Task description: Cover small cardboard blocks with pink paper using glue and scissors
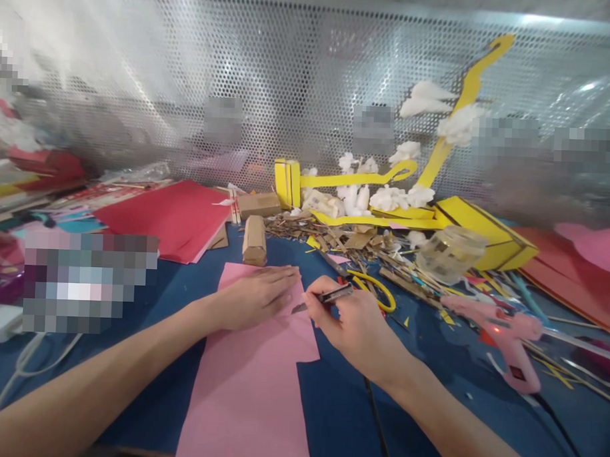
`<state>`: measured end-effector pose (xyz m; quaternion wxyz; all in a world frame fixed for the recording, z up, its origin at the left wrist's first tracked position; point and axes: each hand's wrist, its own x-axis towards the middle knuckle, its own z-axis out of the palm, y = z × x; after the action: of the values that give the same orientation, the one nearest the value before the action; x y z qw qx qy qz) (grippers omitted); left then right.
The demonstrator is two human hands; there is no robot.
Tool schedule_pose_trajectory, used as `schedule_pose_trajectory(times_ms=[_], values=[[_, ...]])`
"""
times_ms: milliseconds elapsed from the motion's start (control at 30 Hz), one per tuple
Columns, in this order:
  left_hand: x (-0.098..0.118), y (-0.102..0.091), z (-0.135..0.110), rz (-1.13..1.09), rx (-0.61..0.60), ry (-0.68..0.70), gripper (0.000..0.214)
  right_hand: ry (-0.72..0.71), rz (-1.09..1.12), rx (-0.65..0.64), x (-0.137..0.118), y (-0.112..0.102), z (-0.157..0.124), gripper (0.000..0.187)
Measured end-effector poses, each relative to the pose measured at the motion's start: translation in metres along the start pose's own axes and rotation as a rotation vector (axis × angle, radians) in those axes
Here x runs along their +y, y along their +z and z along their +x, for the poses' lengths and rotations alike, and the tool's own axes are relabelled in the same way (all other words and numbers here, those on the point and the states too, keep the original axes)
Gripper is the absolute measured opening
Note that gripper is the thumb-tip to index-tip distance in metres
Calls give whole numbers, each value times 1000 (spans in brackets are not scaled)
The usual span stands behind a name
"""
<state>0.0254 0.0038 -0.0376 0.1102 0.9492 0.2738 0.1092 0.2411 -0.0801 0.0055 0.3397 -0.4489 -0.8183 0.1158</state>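
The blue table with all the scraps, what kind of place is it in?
Probably a craft workspace: there's a pink hot-glue gun, a utility knife over the pink sheet, and cardboard scraps.

Bright glare streaks the perforated panel [300, 75] beyond your fingers [277, 289]; pixelation masks patches leftward, and both far sides blur.

Craft workshop, as shown by what lies about. On the blue worktop [339, 406] is a pink sheet [252, 380]: to its right, yellow-handled scissors [393, 299] and a glue gun [519, 324] with its red indicator [496, 330] lit; beyond it, a heap of cardboard scraps [359, 238] and yellow cut-out constructions [478, 228] dressed with white tufts [459, 125]; beyond it to the left, red sheeting [175, 217]; farthest behind it, a perforated metal panel [300, 75].
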Motion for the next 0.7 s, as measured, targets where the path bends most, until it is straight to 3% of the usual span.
schedule_pose_trajectory(times_ms=[300,700], values=[[-3,-1,-1,-37,16,55,51,-25,29,-95,4,7,2,24],[-3,-1,-1,-76,26,29,51,-99,-42,-149,0,10,1,30]])
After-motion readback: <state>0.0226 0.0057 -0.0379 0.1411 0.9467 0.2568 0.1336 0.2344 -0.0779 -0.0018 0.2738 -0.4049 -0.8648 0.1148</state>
